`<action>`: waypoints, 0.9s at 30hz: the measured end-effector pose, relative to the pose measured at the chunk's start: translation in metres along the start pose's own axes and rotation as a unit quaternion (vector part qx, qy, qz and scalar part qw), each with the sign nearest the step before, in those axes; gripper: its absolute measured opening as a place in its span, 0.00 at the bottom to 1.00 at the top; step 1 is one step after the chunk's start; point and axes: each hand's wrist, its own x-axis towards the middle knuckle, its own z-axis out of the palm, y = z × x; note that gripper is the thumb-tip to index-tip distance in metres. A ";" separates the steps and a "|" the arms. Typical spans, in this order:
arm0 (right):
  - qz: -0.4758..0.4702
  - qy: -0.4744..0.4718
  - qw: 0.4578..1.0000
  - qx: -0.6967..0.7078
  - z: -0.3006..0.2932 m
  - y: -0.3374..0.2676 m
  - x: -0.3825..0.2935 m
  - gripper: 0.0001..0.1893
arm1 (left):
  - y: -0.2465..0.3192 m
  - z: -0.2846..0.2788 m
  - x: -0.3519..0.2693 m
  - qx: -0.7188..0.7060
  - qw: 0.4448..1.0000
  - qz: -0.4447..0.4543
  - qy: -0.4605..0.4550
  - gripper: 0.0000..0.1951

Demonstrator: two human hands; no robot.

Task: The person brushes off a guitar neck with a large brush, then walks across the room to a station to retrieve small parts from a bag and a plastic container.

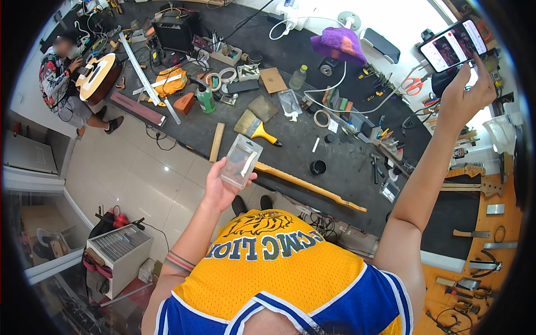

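A clear plastic blister pack [235,157] with a slim white strip [249,164] in it rests in my left hand [220,190], fingers curled round its lower end. At the upper right, my right hand [471,90] reaches a smartphone [444,53] on a mount, an index fingertip at its lit screen and the fingers apart. Along the bench's near edge lies a wooden guitar neck [310,184], just right of the pack. Beyond the pack sits a wide paintbrush [261,132] with a yellow handle.
The black workbench [289,159] carries a small black cup [318,167], a green spray bottle [205,98], tape rolls and an amplifier [176,31]. At the far left a person [58,83] holds an acoustic guitar [97,77]. Tools hang on a wooden board [444,272] at right.
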 end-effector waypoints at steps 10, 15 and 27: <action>0.038 -0.049 0.998 0.020 0.004 0.006 -0.001 0.22 | -0.002 0.001 0.001 0.002 1.000 0.000 0.001 0.38; 0.063 -0.015 0.998 0.008 -0.002 0.010 0.004 0.24 | -0.002 0.001 -0.001 0.000 1.000 -0.001 0.006 0.37; 0.023 0.049 0.998 0.036 -0.001 0.009 0.029 0.26 | -0.004 -0.001 -0.002 -0.003 1.000 -0.004 0.001 0.36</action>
